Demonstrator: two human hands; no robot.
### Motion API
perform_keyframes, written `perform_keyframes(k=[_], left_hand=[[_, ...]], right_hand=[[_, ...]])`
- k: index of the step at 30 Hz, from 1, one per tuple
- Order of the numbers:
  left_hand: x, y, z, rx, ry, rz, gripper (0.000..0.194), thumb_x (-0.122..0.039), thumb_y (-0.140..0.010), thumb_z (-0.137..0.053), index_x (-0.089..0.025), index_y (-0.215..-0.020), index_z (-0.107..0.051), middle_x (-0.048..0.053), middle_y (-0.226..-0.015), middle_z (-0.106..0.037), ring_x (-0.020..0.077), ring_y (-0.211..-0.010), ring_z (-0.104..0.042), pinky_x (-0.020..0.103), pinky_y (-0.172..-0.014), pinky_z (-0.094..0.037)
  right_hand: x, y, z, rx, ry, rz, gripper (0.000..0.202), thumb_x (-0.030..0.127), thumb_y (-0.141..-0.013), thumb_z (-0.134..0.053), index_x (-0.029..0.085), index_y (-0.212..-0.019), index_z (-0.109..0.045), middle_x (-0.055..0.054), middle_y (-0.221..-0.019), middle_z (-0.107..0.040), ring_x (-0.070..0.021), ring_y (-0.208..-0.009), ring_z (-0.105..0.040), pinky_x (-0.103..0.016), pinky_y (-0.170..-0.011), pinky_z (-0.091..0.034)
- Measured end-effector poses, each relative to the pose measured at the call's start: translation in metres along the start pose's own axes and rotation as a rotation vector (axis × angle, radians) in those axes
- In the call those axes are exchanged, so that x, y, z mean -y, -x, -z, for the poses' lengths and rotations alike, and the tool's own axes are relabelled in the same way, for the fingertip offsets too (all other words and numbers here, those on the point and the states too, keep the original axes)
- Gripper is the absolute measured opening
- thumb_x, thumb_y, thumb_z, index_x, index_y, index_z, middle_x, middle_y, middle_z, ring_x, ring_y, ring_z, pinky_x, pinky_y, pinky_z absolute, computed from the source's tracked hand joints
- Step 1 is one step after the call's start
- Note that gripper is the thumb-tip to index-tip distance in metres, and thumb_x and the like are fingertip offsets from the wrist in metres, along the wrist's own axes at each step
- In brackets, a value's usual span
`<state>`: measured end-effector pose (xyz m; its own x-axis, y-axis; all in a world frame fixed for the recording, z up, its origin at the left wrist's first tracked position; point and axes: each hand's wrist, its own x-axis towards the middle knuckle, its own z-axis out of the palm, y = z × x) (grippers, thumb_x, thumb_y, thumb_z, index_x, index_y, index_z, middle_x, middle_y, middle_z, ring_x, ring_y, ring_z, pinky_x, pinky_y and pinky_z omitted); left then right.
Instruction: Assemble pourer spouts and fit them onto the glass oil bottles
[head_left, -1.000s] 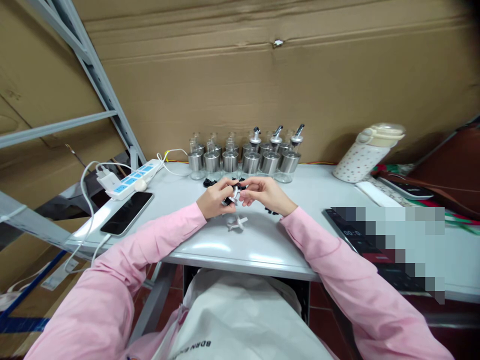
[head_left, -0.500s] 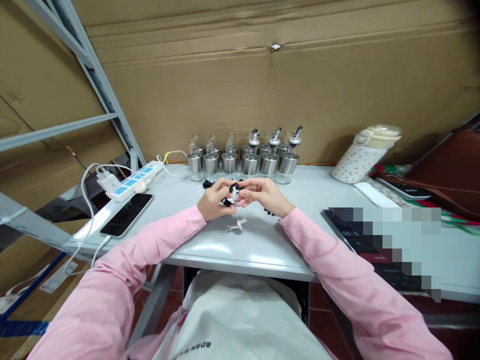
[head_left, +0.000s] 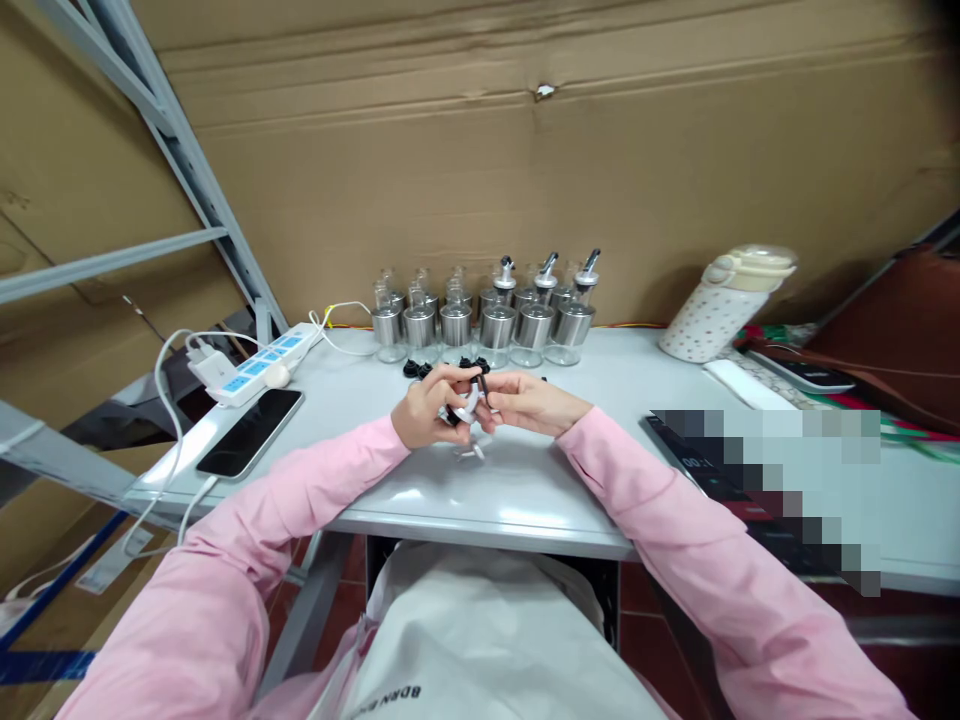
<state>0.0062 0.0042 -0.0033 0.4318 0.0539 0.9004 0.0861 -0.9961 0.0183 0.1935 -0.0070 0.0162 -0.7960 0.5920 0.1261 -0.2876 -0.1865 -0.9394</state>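
Over the middle of the table, my left hand (head_left: 429, 410) is closed around a white-and-black bottle pourer (head_left: 466, 408), partly hidden by the fingers. My right hand (head_left: 538, 402) meets it from the other side, its fingers pinching a narrow black piece (head_left: 483, 384) at the top of the pourer. Whether that piece is joined to the pourer I cannot tell. Below the hands a loose white plastic part (head_left: 474, 450) lies on the table. Small black parts (head_left: 417, 369) are scattered just behind the hands, some covered by them.
Glass bottles with steel sleeves (head_left: 457, 326) stand in rows at the back; three carry pourers (head_left: 548, 270). At left are a power strip (head_left: 262, 366) and a phone (head_left: 252, 432). To the right stand a speckled tumbler (head_left: 712, 310) and a dark tablet (head_left: 679, 450). Cardboard (head_left: 525, 180) walls the back.
My right hand has turned and now pinches a narrow black piece that sticks up from the pourer. The pourer has tilted in my left hand. The view has shifted slightly.
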Motion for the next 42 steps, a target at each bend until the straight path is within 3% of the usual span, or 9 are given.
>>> perform_keyframes(k=[9,18,29,34,37,42], left_hand=[[-0.01,-0.01,0.001,0.004,-0.044,0.001,0.022,-0.027,-0.071,-0.063,-0.018,-0.076,-0.043,0.013,-0.101,-0.061,0.018,-0.088,-0.063,0.029,-0.065,-0.052],[-0.008,-0.003,0.001,0.054,-0.042,0.01,0.021,-0.024,-0.069,-0.061,-0.018,-0.079,-0.044,0.013,-0.106,-0.06,0.0168,-0.087,-0.063,0.027,-0.064,-0.052],[-0.015,-0.004,-0.006,0.036,0.056,0.087,0.028,-0.012,-0.057,-0.057,-0.019,-0.081,-0.044,0.014,-0.109,-0.06,0.0196,-0.092,-0.062,0.029,-0.069,-0.052],[-0.015,-0.018,-0.017,-0.047,0.022,0.15,0.025,-0.01,-0.06,-0.051,-0.019,-0.082,-0.043,0.013,-0.111,-0.059,0.0193,-0.094,-0.061,0.03,-0.072,-0.051],[-0.014,-0.029,-0.025,-0.087,-0.03,0.187,0.023,-0.01,-0.061,-0.049,-0.019,-0.081,-0.04,0.011,-0.108,-0.06,0.0183,-0.091,-0.061,0.031,-0.073,-0.05],[-0.013,-0.031,-0.031,-0.035,-0.15,0.059,0.024,-0.011,-0.061,-0.047,-0.02,-0.081,-0.038,0.011,-0.102,-0.063,0.0176,-0.077,-0.06,0.032,-0.068,-0.049]], right_hand=[[-0.002,0.001,0.004,-0.052,0.067,0.051,0.032,0.027,-0.065,-0.076,0.014,-0.093,-0.068,-0.003,-0.083,-0.066,-0.0116,-0.077,-0.062,-0.029,-0.078,-0.047],[0.009,0.005,-0.004,-0.015,0.084,-0.034,0.029,0.028,-0.064,-0.075,0.011,-0.087,-0.068,0.0,-0.062,-0.06,-0.0083,-0.055,-0.056,-0.023,-0.059,-0.046],[0.006,0.007,0.004,0.041,0.04,-0.046,0.027,0.029,-0.065,-0.075,0.01,-0.083,-0.068,0.002,-0.058,-0.054,-0.0059,-0.048,-0.048,-0.021,-0.049,-0.036],[0.013,0.01,0.003,-0.111,-0.003,0.007,0.034,0.032,-0.059,-0.079,0.011,-0.083,-0.067,0.003,-0.054,-0.05,-0.0044,-0.045,-0.042,-0.02,-0.046,-0.031],[0.015,0.008,0.0,-0.287,-0.002,0.069,0.032,0.028,-0.054,-0.081,0.015,-0.08,-0.068,0.001,-0.061,-0.057,-0.0075,-0.051,-0.048,-0.022,-0.051,-0.038],[0.011,0.001,-0.003,-0.43,0.071,0.153,0.018,0.015,-0.05,-0.078,0.016,-0.065,-0.068,0.002,-0.061,-0.058,-0.0088,-0.057,-0.051,-0.022,-0.058,-0.042]])
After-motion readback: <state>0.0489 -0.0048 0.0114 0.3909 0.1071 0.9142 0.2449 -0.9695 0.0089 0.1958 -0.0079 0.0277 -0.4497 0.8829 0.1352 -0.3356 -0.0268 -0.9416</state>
